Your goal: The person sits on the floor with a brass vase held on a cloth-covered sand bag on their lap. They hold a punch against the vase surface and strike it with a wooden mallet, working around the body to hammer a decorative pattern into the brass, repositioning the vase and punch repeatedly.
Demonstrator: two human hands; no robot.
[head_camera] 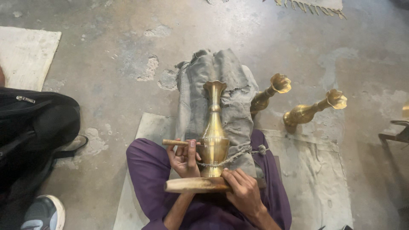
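Landmark: brass vase (213,136), lying on a grey cloth (230,106) over the person's legs, a cord (232,156) drawn across its belly.
Bag: black bag (32,127), well left of the vase, on the floor.
Shoe: grey shoe (42,213), below the bag, far left of the vase.
Left hand (184,158): touching the vase's belly on its left side; fingers closed round a thin rod (177,142) whose tip meets the belly.
Vase axis: long axis runs straight away from the person, foot nearest the hands, flared mouth farthest.
Right hand (243,189): just below the vase's foot, closed round a wooden mallet (196,185) that lies crosswise to the vase axis.
Nearer hand: left, already against the vase; right stands just short of the foot.
Spare pieces: two brass vases (268,93) (313,108) lying on the floor right of the landmark, mouths pointing up and right.
Mat: pale mat (311,170) under the person, right of the vase.
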